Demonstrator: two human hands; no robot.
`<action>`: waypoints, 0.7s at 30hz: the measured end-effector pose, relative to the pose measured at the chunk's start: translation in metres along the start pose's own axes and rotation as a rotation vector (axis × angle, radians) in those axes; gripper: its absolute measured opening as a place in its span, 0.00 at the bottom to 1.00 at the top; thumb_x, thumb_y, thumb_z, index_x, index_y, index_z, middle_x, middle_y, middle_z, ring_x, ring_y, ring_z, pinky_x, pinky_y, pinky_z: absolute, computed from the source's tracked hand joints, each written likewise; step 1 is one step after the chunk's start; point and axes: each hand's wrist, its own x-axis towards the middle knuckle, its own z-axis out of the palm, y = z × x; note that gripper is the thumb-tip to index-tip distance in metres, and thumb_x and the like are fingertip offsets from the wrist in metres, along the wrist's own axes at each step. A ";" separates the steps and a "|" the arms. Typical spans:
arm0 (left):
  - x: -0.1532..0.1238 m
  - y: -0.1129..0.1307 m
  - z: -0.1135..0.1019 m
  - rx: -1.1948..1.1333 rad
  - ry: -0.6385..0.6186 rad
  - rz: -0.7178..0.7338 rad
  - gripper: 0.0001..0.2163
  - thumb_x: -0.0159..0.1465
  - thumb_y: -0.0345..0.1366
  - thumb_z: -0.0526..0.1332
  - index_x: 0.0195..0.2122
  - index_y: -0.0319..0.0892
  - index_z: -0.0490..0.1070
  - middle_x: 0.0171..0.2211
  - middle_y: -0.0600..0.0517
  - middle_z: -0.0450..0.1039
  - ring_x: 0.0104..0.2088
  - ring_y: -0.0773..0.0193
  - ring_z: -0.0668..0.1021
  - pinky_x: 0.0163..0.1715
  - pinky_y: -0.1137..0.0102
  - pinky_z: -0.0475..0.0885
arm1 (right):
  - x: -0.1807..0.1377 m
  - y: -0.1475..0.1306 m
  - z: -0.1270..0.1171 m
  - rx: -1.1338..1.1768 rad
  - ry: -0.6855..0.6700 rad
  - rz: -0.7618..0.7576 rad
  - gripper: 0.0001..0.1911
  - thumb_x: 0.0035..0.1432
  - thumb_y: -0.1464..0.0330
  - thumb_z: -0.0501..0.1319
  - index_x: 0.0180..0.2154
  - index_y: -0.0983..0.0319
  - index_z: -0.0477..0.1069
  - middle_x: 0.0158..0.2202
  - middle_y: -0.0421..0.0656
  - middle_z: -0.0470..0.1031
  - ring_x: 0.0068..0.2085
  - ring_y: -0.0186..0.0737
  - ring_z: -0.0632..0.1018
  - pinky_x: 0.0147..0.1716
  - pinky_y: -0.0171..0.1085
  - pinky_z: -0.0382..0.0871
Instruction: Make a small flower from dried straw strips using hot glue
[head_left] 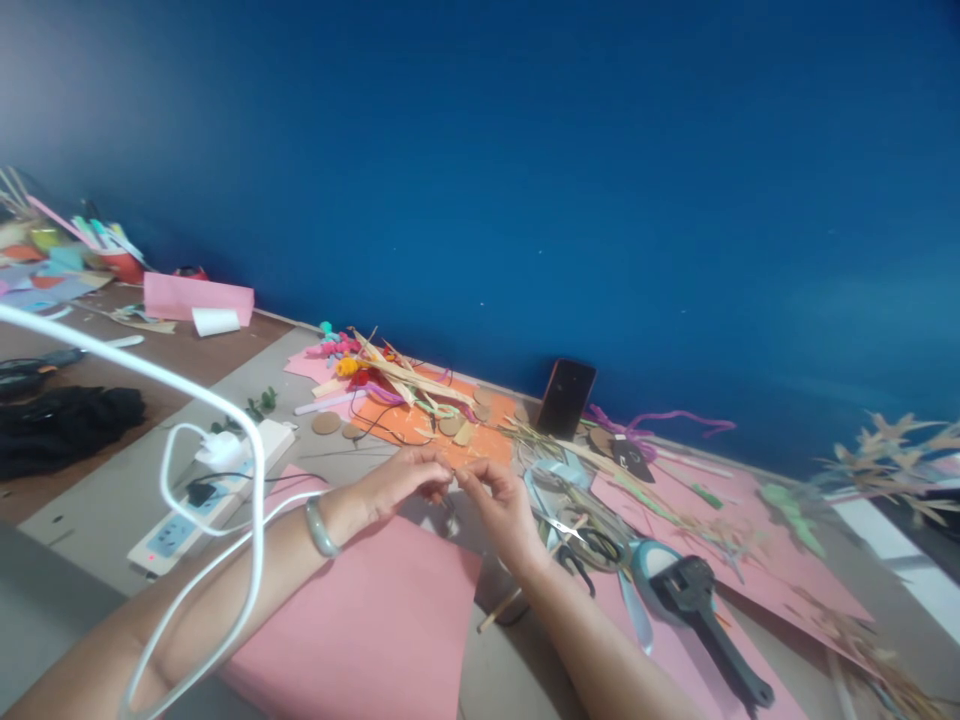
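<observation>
Pink paper (375,620) spans lower center frame, its right edge stopping short of the right forearm (585,640). Left hand (409,480) and right hand (504,505) hold fingertips close together mid-frame; whether they clamp anything cannot be told. Gray tabletop (97,500) shows at left; a white cable (259,480) crosses before the left forearm (296,555), scissors (562,526) crowd the right.
</observation>
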 end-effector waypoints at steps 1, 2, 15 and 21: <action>0.000 0.000 0.000 0.018 -0.007 0.005 0.05 0.51 0.34 0.62 0.24 0.37 0.69 0.21 0.54 0.69 0.22 0.70 0.70 0.27 0.73 0.65 | 0.000 0.000 0.000 -0.008 0.001 -0.006 0.18 0.50 0.55 0.65 0.23 0.63 0.72 0.23 0.41 0.71 0.26 0.36 0.69 0.28 0.35 0.65; 0.000 0.000 0.000 0.040 -0.014 0.015 0.05 0.52 0.34 0.61 0.23 0.38 0.69 0.21 0.54 0.69 0.22 0.70 0.70 0.27 0.73 0.65 | 0.000 -0.001 0.000 -0.015 -0.001 -0.010 0.17 0.51 0.55 0.65 0.23 0.63 0.72 0.23 0.41 0.70 0.26 0.36 0.69 0.29 0.35 0.65; 0.005 -0.006 -0.009 0.231 -0.041 0.096 0.13 0.57 0.43 0.63 0.26 0.36 0.73 0.23 0.50 0.73 0.23 0.69 0.73 0.27 0.73 0.66 | 0.000 0.000 -0.001 -0.053 -0.011 -0.039 0.15 0.52 0.57 0.64 0.24 0.62 0.73 0.23 0.41 0.73 0.28 0.38 0.71 0.31 0.36 0.65; 0.000 0.001 -0.003 0.215 -0.022 0.077 0.08 0.56 0.35 0.59 0.22 0.38 0.69 0.21 0.52 0.70 0.21 0.70 0.71 0.26 0.73 0.64 | -0.001 -0.001 0.000 -0.034 -0.022 -0.020 0.16 0.52 0.56 0.64 0.23 0.62 0.71 0.22 0.40 0.70 0.26 0.36 0.69 0.28 0.34 0.64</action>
